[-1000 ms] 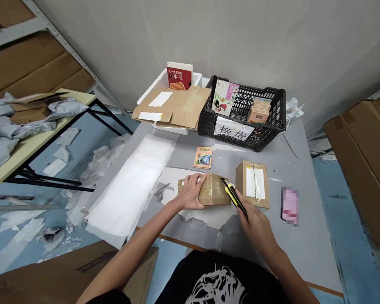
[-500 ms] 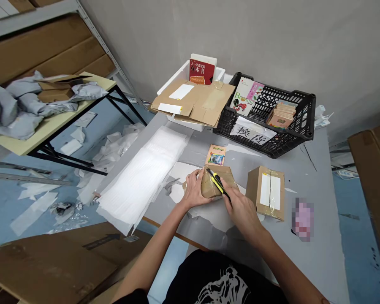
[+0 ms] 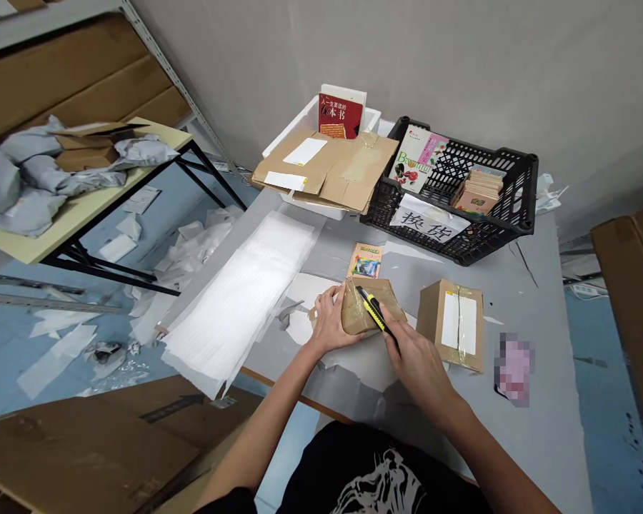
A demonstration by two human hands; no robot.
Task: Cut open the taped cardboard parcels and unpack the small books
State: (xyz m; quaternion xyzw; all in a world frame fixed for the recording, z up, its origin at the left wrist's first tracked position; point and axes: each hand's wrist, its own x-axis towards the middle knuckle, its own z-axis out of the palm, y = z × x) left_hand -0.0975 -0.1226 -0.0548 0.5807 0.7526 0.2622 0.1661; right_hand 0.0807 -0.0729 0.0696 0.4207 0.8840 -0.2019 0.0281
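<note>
My left hand (image 3: 329, 321) grips the left side of a small taped cardboard box (image 3: 354, 318) on the grey table. In my right hand (image 3: 415, 353) is a yellow and black box cutter (image 3: 374, 308), its tip over the box's top; whether the blade touches the tape I cannot tell. Just behind the box lies a small booklet (image 3: 365, 261) with a colourful cover. To the right stands a second cardboard box (image 3: 453, 325) with a white label and shiny tape.
A stack of white foam sheets (image 3: 241, 300) covers the table's left part. Behind are a white bin (image 3: 294, 128) under flattened cardboard (image 3: 332, 168) and a black crate (image 3: 461, 243) with books. A blurred pink item (image 3: 514, 368) lies at right. Grey parcels (image 3: 43, 171) fill a side table.
The box cutter and my right hand have shifted slightly right and towards me across the box top. My left hand stays on the box. The view has moved a little.
</note>
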